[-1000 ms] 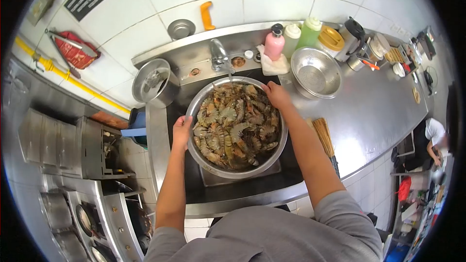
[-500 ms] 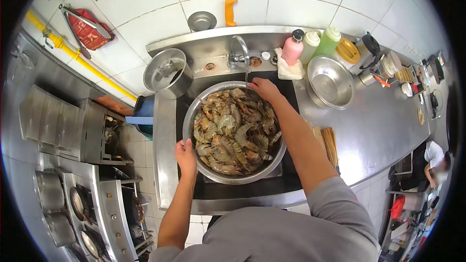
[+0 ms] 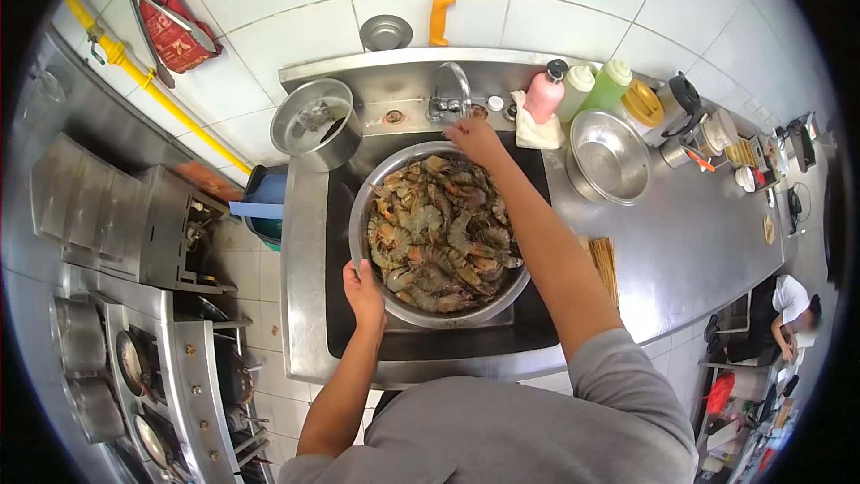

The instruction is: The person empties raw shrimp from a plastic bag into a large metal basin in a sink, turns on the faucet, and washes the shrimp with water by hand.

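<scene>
A wide steel bowl [image 3: 362,206] full of raw shrimp [image 3: 439,237] sits in the sink. My left hand [image 3: 364,294] is closed on the bowl's left front rim, thumb up along the edge. Beyond the back rim, my right hand [image 3: 473,136] is at the end of the faucet [image 3: 455,79] spout, its fingers curled in around it; the fingertips are partly hidden. Many of the shrimp are whole and grey-brown, heaped close to the rim.
A steel pot [image 3: 315,130] stands at the sink's back left corner. To the right are a perforated colander [image 3: 609,157], a pink bottle [image 3: 544,94] on a cloth, a green bottle [image 3: 611,85] and bamboo sticks [image 3: 604,264]. A person [image 3: 788,305] works at far right.
My right hand has left the bowl's back rim and moved up to the faucet spout. My left hand stays on the rim. The view has shifted slightly.
</scene>
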Demonstrator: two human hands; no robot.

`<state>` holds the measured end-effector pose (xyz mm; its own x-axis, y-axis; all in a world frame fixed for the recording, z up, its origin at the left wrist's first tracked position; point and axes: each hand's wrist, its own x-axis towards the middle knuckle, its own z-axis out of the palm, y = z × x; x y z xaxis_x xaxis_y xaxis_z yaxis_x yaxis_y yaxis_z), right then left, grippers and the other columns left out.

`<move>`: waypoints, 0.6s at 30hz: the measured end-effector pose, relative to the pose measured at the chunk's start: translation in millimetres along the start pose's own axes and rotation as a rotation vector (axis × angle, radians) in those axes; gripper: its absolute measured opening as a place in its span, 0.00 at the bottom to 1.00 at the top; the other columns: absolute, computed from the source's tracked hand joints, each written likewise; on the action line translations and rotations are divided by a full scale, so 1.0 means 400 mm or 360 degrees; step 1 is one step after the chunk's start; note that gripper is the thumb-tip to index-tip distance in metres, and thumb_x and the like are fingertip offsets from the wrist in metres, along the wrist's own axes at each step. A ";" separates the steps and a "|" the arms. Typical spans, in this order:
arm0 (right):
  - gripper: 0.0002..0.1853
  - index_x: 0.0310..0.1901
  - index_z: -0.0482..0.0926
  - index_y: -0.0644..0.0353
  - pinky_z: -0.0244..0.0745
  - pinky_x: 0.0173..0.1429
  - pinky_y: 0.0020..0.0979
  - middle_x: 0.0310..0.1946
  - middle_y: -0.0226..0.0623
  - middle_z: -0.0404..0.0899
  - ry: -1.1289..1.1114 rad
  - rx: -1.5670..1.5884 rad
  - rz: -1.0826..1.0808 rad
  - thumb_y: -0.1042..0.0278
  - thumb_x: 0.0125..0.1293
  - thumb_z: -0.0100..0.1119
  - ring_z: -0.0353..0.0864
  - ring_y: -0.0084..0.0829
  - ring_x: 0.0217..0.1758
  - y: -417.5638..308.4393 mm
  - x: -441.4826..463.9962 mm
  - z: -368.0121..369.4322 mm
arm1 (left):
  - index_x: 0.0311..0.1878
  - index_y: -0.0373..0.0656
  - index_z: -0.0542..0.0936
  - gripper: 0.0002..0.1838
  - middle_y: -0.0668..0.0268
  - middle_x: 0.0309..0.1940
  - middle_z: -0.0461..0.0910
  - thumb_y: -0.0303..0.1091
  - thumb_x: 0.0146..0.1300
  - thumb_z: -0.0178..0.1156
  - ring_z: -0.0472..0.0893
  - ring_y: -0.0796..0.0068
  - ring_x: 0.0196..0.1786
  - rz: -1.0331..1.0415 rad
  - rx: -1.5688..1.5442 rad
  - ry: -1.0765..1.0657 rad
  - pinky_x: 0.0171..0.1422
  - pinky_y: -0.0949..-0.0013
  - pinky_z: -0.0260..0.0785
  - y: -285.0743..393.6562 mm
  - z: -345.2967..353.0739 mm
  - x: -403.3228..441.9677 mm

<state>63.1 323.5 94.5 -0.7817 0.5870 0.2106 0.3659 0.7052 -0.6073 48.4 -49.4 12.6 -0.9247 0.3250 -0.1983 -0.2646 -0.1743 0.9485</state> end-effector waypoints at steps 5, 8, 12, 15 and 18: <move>0.19 0.44 0.82 0.69 0.84 0.51 0.41 0.41 0.43 0.86 -0.1550 0.1630 0.0729 0.56 0.76 0.54 0.87 0.42 0.43 -0.026 -0.006 -0.083 | 0.54 0.40 0.70 0.13 0.63 0.47 0.79 0.39 0.77 0.56 0.77 0.74 0.49 0.0054 -0.0013 -0.0042 0.57 0.65 0.71 -0.029 -0.018 0.017; 0.17 0.48 0.82 0.69 0.83 0.54 0.40 0.44 0.47 0.86 -0.1048 0.1419 0.0847 0.60 0.76 0.53 0.87 0.42 0.47 -0.035 -0.004 -0.095 | 0.58 0.38 0.71 0.14 0.62 0.48 0.80 0.34 0.76 0.56 0.77 0.73 0.50 0.0056 0.0208 0.0000 0.58 0.68 0.69 0.014 -0.006 0.007; 0.17 0.49 0.81 0.71 0.84 0.49 0.38 0.42 0.51 0.86 -0.0771 0.1782 0.0701 0.63 0.74 0.54 0.87 0.43 0.44 -0.014 0.009 -0.093 | 0.63 0.36 0.70 0.18 0.58 0.52 0.80 0.31 0.74 0.57 0.78 0.68 0.52 -0.0057 0.0315 -0.0088 0.58 0.66 0.70 0.046 0.010 0.003; 0.18 0.49 0.81 0.72 0.84 0.50 0.38 0.44 0.51 0.85 -0.1697 0.1351 0.0799 0.62 0.74 0.54 0.88 0.43 0.45 -0.066 0.006 -0.133 | 0.63 0.36 0.71 0.18 0.57 0.53 0.80 0.27 0.72 0.56 0.79 0.67 0.52 -0.0139 0.0265 -0.0116 0.57 0.65 0.71 0.040 0.003 0.013; 0.17 0.49 0.80 0.72 0.84 0.49 0.38 0.45 0.51 0.85 -0.0761 0.1407 0.0748 0.63 0.74 0.53 0.88 0.43 0.45 -0.041 0.017 -0.117 | 0.63 0.36 0.71 0.19 0.57 0.53 0.80 0.24 0.70 0.55 0.79 0.66 0.52 -0.0192 0.0168 -0.0143 0.57 0.65 0.72 0.045 0.001 0.007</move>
<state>75.5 334.6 141.9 -0.8437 0.3735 -0.3856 0.3368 -0.1911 -0.9220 41.4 -51.2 29.3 -0.8584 0.4203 -0.2940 -0.3377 -0.0316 0.9407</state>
